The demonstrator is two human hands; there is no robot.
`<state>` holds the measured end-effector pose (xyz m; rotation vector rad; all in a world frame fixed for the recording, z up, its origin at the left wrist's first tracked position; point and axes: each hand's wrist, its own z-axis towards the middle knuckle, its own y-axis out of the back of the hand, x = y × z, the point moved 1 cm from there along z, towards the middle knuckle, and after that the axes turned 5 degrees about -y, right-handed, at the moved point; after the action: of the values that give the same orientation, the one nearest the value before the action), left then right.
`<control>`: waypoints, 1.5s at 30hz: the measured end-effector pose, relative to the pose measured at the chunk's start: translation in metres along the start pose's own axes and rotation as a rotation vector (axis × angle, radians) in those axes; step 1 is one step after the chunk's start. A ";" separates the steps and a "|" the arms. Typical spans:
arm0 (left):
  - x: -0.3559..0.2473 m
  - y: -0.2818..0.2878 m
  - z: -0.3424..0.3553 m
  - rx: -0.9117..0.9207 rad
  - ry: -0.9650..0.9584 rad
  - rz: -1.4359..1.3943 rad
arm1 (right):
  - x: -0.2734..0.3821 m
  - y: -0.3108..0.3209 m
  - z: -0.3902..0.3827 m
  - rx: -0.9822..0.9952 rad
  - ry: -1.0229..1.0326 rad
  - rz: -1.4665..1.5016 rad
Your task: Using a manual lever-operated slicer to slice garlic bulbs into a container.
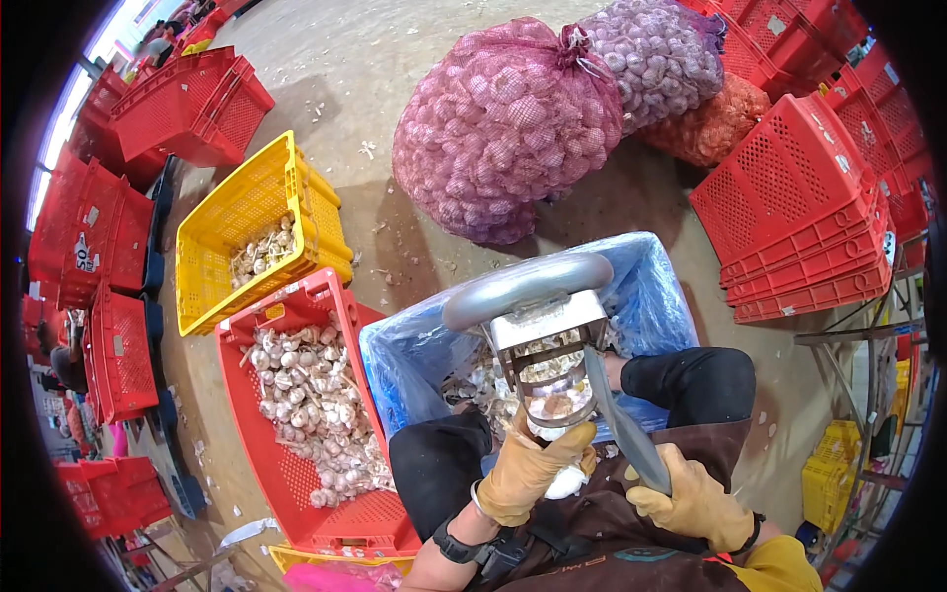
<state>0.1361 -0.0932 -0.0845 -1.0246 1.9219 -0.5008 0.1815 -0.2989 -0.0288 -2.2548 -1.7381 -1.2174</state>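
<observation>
The person sits with knees apart over a blue-lined bin (pixel 651 296), so that cuttings fall straight into it. A metal stand (pixel 538 331) with a curved top bar rises between the knees, in front of the chest, within easy reach of both hands.

Left hand (pixel 528 469): gloved, fingers curled around a garlic bulb (pixel 567 481). The hand presses the bulb up against the lower part of the stand, where a shiny holder (pixel 557 400) shows more garlic inside. The grip is closed on the bulb; the fingers are not spread.

Right hand (pixel 691 503): gloved, closed in a fist around the handle of a knife (pixel 617 419). The blade points up and toward the stand, its tip just beside the holder. This angle brings the edge near the bulb held by the other hand.

Supply and sorting positions:
- A red crate (pixel 306 414) of loose garlic lies at the person's left, beside the bin, near the left hand for picking.
- A yellow crate (pixel 256 232) with a few bulbs stands beyond it.
- Net sacks (pixel 508 123) of garlic rest on the floor beyond the bin, well apart from the hands.
- Stacked red crates (pixel 799 217) stand to the right.

Thick gloves cover both hands, likely as protection from the blade.
</observation>
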 end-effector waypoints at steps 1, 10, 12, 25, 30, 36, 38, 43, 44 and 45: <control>0.000 0.001 0.000 0.003 -0.006 0.008 | 0.000 0.000 -0.002 -0.016 0.010 -0.019; 0.001 0.005 0.002 0.041 -0.008 0.031 | -0.005 -0.005 0.006 -0.043 0.107 -0.026; 0.000 0.006 0.002 0.056 -0.026 0.045 | -0.005 -0.007 0.012 -0.083 0.172 -0.062; 0.001 0.019 0.011 0.165 -0.126 0.159 | -0.044 -0.031 0.116 -0.322 0.419 0.018; -0.006 0.029 0.002 0.242 -0.177 0.228 | -0.023 -0.024 0.089 -0.392 0.358 -0.155; 0.013 0.033 -0.010 0.240 -0.257 0.236 | 0.018 -0.038 0.015 -0.847 0.828 -0.500; 0.021 0.035 -0.005 0.250 -0.297 0.237 | 0.023 -0.060 0.015 -0.559 0.646 -0.070; 0.025 0.034 -0.014 0.280 -0.396 0.129 | 0.022 -0.076 0.031 -0.625 0.612 -0.043; 0.027 0.036 -0.015 0.275 -0.380 0.059 | 0.023 -0.077 0.026 -0.624 0.568 -0.002; 0.033 0.049 -0.005 0.316 -0.323 0.044 | 0.027 -0.077 0.025 -0.624 0.533 0.038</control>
<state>0.1004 -0.0924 -0.1317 -0.8010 1.5193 -0.5555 0.1326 -0.2376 -0.0610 -1.8883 -1.2185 -2.3289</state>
